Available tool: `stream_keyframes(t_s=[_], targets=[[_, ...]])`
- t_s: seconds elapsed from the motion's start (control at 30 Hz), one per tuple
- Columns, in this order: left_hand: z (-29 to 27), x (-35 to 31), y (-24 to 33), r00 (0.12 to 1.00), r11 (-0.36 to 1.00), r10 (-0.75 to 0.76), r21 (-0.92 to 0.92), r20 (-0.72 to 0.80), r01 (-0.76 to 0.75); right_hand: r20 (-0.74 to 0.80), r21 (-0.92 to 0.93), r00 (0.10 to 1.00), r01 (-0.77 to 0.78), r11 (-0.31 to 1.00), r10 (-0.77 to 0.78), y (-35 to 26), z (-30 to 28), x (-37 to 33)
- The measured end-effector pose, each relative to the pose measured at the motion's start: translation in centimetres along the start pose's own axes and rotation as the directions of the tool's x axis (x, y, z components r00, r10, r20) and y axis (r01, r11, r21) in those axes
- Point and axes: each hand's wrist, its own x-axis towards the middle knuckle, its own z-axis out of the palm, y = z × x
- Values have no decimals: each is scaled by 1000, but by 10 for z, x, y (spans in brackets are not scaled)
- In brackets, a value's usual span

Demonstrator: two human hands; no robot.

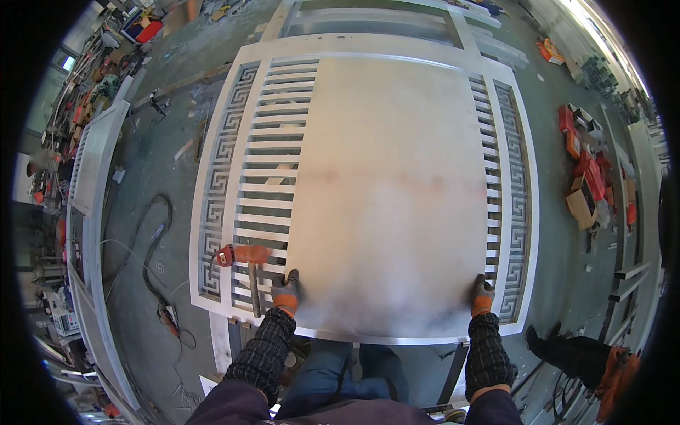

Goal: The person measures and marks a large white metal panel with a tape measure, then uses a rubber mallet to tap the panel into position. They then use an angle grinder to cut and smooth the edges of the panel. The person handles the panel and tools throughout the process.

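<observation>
A large plain metal sheet [389,177] lies over the middle of a pale metal gate panel [334,44]. My left hand [286,292], in a dark and orange glove, is closed on the sheet's near left edge. At the near right edge, my right hand [482,295] in a matching glove is closed on the sheet as well; the undersides of both grips are hidden. A mallet [253,280] with an orange-red head rests on the slats beside my left hand. Touching its head, or nearly so, is a red tape measure [225,256].
Slats [268,200] and key-pattern strips [513,205] flank the sheet. Cables [146,248] trail over the floor at left, near another metal panel [95,166]. Red boxes [588,170] stand at right. Another person's dark-clothed leg [570,352] reaches in at lower right.
</observation>
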Motion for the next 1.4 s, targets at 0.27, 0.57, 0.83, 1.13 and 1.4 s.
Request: stream_keyframes(t_s=[0.27, 0.57, 0.83, 1.13, 1.4], targets=[[-19, 8, 17, 998, 992, 14, 123, 60, -21, 53, -13, 998, 30, 999, -29, -9, 17, -21], [-8, 12, 17, 997, 988, 73, 131, 33, -77, 57, -279, 998, 19, 960, -3, -20, 14, -17], [-27, 42, -8, 981, 934, 185, 299, 57, -194, 197, -565, 979, 151, 811, -46, -18, -13, 4], [-72, -74, -13, 912, 719, 178, 584, 371, -378, 71, -393, 996, 79, 916, -56, 23, -139, -34], [-68, -91, -31, 882, 622, 137, 654, 450, -431, 218, -601, 971, 55, 797, 97, 60, -100, -149]])
